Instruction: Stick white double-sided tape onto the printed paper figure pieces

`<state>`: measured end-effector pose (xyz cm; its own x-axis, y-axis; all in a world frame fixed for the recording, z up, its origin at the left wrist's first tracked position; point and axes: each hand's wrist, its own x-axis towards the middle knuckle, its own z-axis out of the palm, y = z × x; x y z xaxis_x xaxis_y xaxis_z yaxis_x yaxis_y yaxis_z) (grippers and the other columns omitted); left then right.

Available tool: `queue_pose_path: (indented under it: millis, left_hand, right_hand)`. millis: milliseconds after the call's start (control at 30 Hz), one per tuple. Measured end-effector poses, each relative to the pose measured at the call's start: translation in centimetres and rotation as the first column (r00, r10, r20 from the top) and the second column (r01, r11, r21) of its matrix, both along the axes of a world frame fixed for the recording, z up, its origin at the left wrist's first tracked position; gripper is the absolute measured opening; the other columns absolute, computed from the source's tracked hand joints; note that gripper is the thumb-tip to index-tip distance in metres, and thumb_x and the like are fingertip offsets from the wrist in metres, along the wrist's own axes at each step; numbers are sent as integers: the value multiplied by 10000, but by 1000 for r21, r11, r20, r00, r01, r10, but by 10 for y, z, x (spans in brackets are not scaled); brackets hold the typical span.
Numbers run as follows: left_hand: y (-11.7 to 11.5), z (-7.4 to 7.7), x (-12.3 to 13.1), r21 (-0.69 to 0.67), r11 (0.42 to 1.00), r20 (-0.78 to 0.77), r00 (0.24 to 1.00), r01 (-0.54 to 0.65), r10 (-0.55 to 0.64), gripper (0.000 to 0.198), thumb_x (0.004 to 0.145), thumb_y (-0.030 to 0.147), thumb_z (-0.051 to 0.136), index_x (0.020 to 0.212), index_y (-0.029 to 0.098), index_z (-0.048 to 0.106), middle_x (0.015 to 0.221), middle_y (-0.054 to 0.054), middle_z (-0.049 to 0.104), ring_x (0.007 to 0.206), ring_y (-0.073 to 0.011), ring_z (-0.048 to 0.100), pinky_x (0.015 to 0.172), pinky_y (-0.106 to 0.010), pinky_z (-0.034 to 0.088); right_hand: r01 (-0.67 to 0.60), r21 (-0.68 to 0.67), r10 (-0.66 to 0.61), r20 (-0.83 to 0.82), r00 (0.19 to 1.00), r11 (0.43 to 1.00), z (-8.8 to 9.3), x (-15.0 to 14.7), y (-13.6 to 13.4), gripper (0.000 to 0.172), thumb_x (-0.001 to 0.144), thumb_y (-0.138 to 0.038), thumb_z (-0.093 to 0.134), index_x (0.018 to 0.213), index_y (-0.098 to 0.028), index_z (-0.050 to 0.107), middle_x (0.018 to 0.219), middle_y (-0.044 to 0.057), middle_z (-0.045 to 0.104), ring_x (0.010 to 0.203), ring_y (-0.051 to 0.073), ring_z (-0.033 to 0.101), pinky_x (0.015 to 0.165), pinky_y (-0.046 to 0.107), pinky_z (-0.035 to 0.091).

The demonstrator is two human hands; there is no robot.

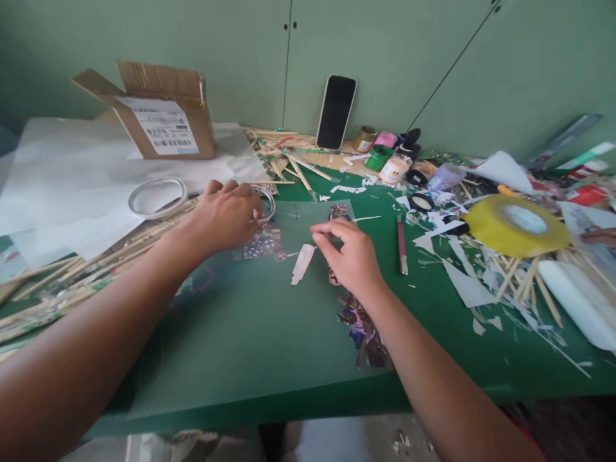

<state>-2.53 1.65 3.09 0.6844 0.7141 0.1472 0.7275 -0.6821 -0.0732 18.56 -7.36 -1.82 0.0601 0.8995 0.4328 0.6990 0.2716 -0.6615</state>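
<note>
My left hand (pixel 226 215) rests on the green table, its fingers closed on a small clear tape roll (pixel 266 204). A little to its right, my right hand (pixel 349 253) pinches its fingertips together over a matte green sheet (pixel 250 321); whether a strip of tape runs between them I cannot tell. Just left of the right fingers lies a white paper scrap (pixel 302 263). A patterned cutout (pixel 264 244) sits below the left hand. Another colourful cutout (pixel 363 327) shows under my right wrist.
An open cardboard box (pixel 161 115) and white paper (pixel 62 186) with a tape ring (pixel 157 197) lie back left. A phone (pixel 335 112) leans on the wall beside paint jars (pixel 385 157). A yellow tape roll (pixel 517 224), sticks and scraps crowd the right.
</note>
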Motion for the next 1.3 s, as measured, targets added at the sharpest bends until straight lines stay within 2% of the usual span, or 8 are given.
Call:
queue_pose_path:
  millis: [133,267,400,567,800,1000,1167,1300]
  left_hand:
    - [-7,-1,12,-20,993,147,982,119,-114,156,923,245,422,951,172,557,926,-80,683,888,-215,583,986,-467,367]
    - [-27,-1,28,-275,923,369,916,270,-158,195,961,311,397,1044,164,495,695,-8,673,691,-173,603,792,-338,458]
    - [-42,-4,34,-461,828,488,870,319,-64,286,975,352,372,1162,157,469,675,13,656,590,-134,597,599,-244,428]
    - [-42,-7,33,-478,800,537,841,364,-62,358,988,374,334,1215,150,497,693,7,639,594,-124,583,582,-230,426]
    - [-38,-12,35,-479,840,476,880,254,6,311,979,311,381,1223,154,493,710,-7,661,661,-151,626,621,-247,439]
    - [-40,-10,36,-314,937,281,958,151,-60,305,998,344,347,1021,159,590,706,-42,630,648,-186,608,639,-296,457]
    - [-41,-7,38,-146,984,139,987,103,-82,346,990,371,359,1003,171,641,712,-63,627,694,-218,617,649,-309,462]
    - [-42,-6,38,-105,988,183,979,115,-94,369,978,349,364,871,181,675,626,-45,600,612,-183,576,617,-285,433]
  right_hand:
    - [-19,19,21,-105,994,1000,0,-3,-1,228,889,-280,531,1035,-218,696,975,50,722,868,180,664,780,356,531]
    - [-36,47,46,-228,973,998,0,-6,-1,344,863,-323,588,1191,-236,646,1090,54,714,880,183,675,766,355,564]
    - [-17,136,53,-268,962,991,2,-9,-3,330,858,-321,613,1178,-247,647,1101,47,713,917,192,683,790,363,577]
    - [41,188,0,-213,977,981,6,-10,-6,125,869,-337,597,919,-238,653,969,39,706,857,176,663,695,331,565]
    - [57,225,-2,-236,972,973,5,-12,-8,101,858,-290,580,775,-234,562,825,18,673,783,158,643,700,319,544]
    - [85,115,-50,-276,960,990,1,-12,-5,224,839,-302,579,1046,-226,615,844,14,686,723,151,641,687,321,535]
    - [68,71,-54,-184,982,995,3,-10,-5,114,850,-298,590,815,-221,666,813,12,696,693,145,629,690,313,510]
    - [32,-49,-46,-322,946,998,5,-13,-3,188,861,-380,580,790,-215,637,721,-1,664,661,145,615,650,297,500]
